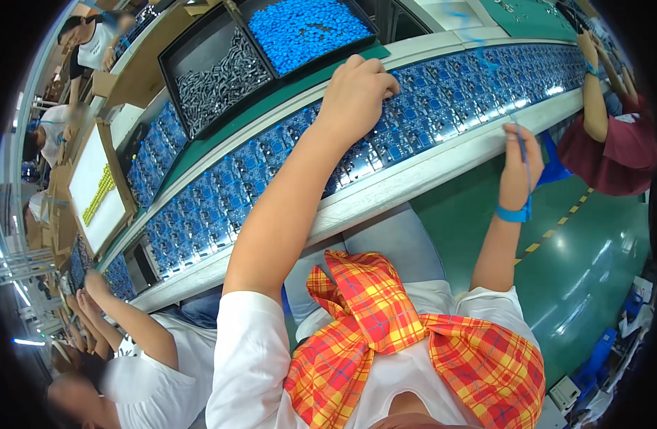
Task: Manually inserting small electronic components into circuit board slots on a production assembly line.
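Note:
My left hand [357, 93] reaches over the row of blue circuit boards [443, 93], just below the black parts bin. Its fingers are bent together and point down at a board; their tips and anything between them are hidden. My right hand [521, 168] is raised by the near rail of the line, fingers curled in a pinch. Whatever it may hold is too small to make out. A blue wrist strap [513, 214] circles that wrist, and its thin blue cord runs up past the fingers. The boards carry many small mounted components.
Beyond the line, a black divided bin [189, 136] holds blue disc-shaped parts [307, 32] and dark grey cylindrical parts [217, 82]. A cardboard box [125, 186] with yellow parts [100, 193] stands left. Co-workers sit on both sides; one wears a maroon shirt [610, 154].

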Demonstrator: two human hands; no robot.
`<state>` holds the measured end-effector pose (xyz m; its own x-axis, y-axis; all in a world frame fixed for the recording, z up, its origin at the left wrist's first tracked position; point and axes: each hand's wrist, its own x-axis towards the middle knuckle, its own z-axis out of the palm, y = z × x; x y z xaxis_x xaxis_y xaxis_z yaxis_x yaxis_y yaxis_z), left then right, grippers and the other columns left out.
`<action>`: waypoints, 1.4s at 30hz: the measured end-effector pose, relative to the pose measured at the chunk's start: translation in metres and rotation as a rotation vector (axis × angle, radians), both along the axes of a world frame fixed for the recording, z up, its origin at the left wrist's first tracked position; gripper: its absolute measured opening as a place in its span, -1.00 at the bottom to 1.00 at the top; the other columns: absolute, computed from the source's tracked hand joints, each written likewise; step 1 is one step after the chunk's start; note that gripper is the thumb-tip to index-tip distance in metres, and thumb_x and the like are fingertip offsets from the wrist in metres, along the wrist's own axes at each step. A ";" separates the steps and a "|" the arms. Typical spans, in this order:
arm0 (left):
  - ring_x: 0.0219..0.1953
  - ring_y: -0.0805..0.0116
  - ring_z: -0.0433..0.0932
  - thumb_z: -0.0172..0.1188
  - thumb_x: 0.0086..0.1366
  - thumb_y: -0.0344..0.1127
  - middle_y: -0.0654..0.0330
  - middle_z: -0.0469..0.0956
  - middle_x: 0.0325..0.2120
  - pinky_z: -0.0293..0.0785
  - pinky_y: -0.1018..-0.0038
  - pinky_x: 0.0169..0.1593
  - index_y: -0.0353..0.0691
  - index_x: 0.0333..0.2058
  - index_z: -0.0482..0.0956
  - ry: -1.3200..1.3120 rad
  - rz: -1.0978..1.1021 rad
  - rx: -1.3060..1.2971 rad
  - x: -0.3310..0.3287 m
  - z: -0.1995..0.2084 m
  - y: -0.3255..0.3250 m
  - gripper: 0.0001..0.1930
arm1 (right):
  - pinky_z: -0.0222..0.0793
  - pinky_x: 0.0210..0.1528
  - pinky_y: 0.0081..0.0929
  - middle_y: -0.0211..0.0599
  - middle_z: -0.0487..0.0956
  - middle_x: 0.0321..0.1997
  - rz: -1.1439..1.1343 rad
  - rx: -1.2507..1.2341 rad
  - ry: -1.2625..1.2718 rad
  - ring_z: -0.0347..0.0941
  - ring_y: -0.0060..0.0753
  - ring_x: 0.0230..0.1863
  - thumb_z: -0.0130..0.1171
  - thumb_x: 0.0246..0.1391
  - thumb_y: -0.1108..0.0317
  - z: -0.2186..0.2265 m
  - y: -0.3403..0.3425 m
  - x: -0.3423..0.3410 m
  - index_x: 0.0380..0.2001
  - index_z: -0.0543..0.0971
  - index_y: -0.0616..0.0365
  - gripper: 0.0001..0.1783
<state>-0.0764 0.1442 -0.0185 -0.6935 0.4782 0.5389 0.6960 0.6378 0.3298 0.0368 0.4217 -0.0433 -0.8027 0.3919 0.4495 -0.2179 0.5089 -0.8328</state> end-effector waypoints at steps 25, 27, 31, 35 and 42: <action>0.01 0.15 0.49 0.33 0.09 -0.19 0.19 0.64 -0.14 0.29 0.19 0.03 -0.05 -0.20 0.75 -0.205 0.132 -0.303 0.017 0.010 -0.007 -0.73 | 0.40 -0.06 -0.16 0.04 0.61 -0.18 -0.066 0.983 -0.135 0.53 0.08 -0.14 -0.10 0.20 0.32 -0.018 0.186 -0.134 -0.20 0.55 0.26 -0.71; 0.01 0.15 0.49 0.34 0.08 -0.19 0.20 0.64 -0.14 0.28 0.19 0.03 -0.05 -0.20 0.75 -0.229 0.131 -0.298 0.016 0.012 -0.005 -0.72 | 0.40 -0.09 -0.14 0.06 0.60 -0.21 -0.056 0.991 -0.206 0.52 0.10 -0.17 -0.10 0.18 0.33 -0.006 0.169 -0.131 -0.23 0.55 0.25 -0.72; -0.08 0.19 0.51 0.33 0.07 -0.27 0.21 0.64 -0.26 0.31 0.25 -0.06 -0.08 -0.30 0.75 -0.242 0.174 -0.251 0.015 0.017 0.000 -0.81 | 0.41 -0.11 -0.12 0.08 0.60 -0.23 -0.067 1.009 -0.255 0.53 0.13 -0.19 -0.11 0.17 0.33 0.004 0.147 -0.119 -0.26 0.54 0.23 -0.74; -0.09 0.21 0.57 0.35 0.08 -0.24 0.24 0.66 -0.24 0.34 0.25 -0.07 -0.05 -0.26 0.75 -0.386 0.216 -0.267 0.012 0.030 0.003 -0.78 | 0.41 -0.10 -0.07 0.03 0.61 -0.24 -0.080 1.025 -0.297 0.53 0.14 -0.17 -0.11 0.20 0.31 0.009 0.126 -0.113 -0.27 0.55 0.20 -0.74; -0.10 0.26 0.65 0.34 0.13 -0.16 0.27 0.70 -0.19 0.46 0.22 -0.11 0.03 -0.18 0.75 -0.509 0.261 -0.294 0.007 0.043 0.012 -0.74 | 0.41 -0.14 -0.09 0.01 0.60 -0.29 -0.011 0.929 -0.187 0.53 0.12 -0.23 -0.08 0.19 0.32 -0.015 0.165 -0.137 -0.31 0.53 0.20 -0.77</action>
